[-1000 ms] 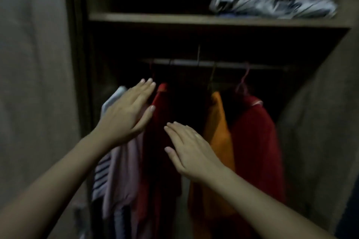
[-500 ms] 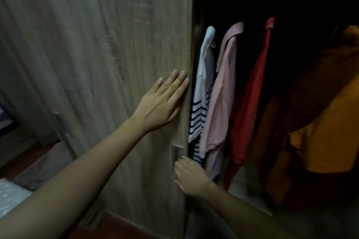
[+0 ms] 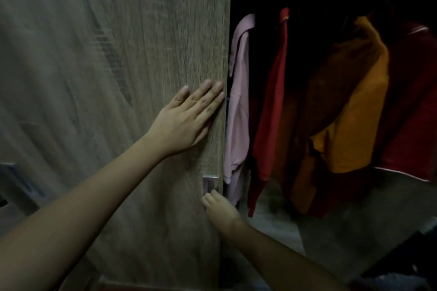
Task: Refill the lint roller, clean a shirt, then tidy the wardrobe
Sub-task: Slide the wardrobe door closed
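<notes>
A: What has changed, working left to right?

B: The wardrobe door (image 3: 106, 78) stands further right than half a second ago. The striped shirt we logged then is now hidden behind its edge. A second ago both hands were in among the clothes. We judge the sorting done and the closing under way.

A: Hands?

B: Left hand (image 3: 186, 123) lies flat on the door near its right edge, fingers straight and together, pressing. Below it the right hand (image 3: 221, 209) is at the recessed handle (image 3: 209, 183), fingers curled. Whether they are hooked in or only touching, we cannot tell.

A: Counts?

B: One door, one handle, two hands. We count four garments in the opening: pink shirt (image 3: 238, 101) just beside the door edge, red shirt (image 3: 272, 113), orange top (image 3: 354, 113), dark red top (image 3: 411, 101) far right. All hang inside the wardrobe. We see no lint roller.
</notes>
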Tool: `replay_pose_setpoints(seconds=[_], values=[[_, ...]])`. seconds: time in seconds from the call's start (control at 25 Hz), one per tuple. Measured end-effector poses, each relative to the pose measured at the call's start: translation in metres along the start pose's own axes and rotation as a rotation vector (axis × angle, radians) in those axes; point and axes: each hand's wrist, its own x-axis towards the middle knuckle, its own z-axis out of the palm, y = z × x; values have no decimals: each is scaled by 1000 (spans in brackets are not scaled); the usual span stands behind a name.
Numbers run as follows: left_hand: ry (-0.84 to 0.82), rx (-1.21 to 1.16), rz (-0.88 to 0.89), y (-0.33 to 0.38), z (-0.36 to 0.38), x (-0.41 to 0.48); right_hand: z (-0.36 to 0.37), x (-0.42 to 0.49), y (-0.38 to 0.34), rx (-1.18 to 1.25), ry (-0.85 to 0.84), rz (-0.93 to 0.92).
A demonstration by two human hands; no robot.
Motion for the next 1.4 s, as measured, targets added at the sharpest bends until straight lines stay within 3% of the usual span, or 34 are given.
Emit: replay_pose_setpoints(seconds=[0.24,0.4,0.56,0.68,0.76,0.84,1.12,1.4], values=[[97,-23,43,59,8,55,28,-68,29,-5,-66,56],[152,-41,66,116,10,107,93,-120,48,42,-115,124],[205,-21,26,178,18,155,161,-216,95,218,-247,312],[213,23,-3,220,16,191,178,-272,142,268,-167,243],[189,2,-2,241,12,210,179,-288,150,228,-54,60],[165,0,-4,263,9,229,179,-305,142,206,-53,-5],[165,-40,21,329,1,287,205,-340,156,-100,-82,211],[168,-50,31,373,-5,327,231,-374,169,-99,-194,276]])
